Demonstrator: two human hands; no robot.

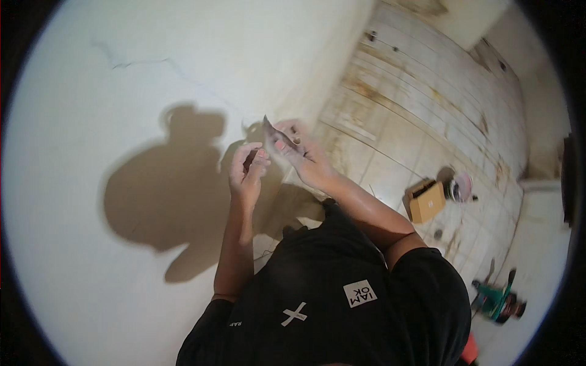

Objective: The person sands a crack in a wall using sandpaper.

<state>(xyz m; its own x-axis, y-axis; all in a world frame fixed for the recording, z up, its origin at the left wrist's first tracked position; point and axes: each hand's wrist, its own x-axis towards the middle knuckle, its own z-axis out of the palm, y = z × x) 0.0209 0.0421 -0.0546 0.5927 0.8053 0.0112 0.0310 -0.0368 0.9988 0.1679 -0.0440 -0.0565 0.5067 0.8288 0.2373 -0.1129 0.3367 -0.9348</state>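
Note:
My right hand point(300, 153), whitened with dust, pinches a thin, bent sheet point(276, 132) between thumb and fingers; it looks like a piece of sandpaper, with a pointed corner sticking up. Just left of it is my left hand point(249, 167), also dusty, its fingers curled toward the thumb. Something dark shows between those fingers, but whether it is a held piece or shadow is unclear. Both hands are in front of a pale wall point(137, 91) that has a thin, jagged crack. A large shadow of head and arms falls on this wall.
The tiled floor point(393, 132) has brown stains. On it stand an open cardboard box point(428, 202) and a round pinkish container point(461, 186). Farther right lies a green and black object point(499, 302), perhaps a power tool. A red item point(470, 350) shows at the lower right.

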